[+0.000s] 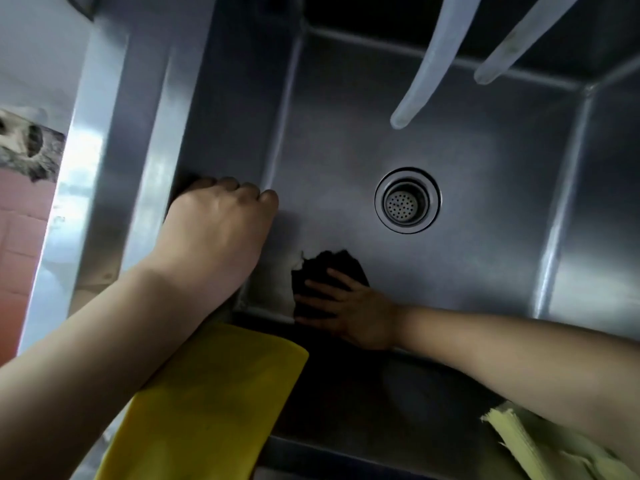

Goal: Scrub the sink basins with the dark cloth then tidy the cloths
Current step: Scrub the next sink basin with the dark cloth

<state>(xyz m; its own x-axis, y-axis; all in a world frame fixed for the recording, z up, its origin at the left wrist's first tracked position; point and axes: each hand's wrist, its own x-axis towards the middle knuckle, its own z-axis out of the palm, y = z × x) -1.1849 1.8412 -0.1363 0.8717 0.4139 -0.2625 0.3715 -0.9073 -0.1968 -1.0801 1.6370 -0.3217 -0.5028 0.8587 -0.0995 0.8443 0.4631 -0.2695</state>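
I look straight down into a steel sink basin with a round drain near its middle. My right hand presses the dark cloth flat against the basin floor at the near left corner, fingers spread over it. My left hand rests on the basin's left rim, its fingers curled over the edge; whether it holds anything is hidden. A yellow cloth lies over the near rim under my left forearm. A pale yellow cloth lies at the near right under my right arm.
Two translucent hoses hang down into the basin from the top. The steel rim runs along the left, with a pink tiled floor beyond it.
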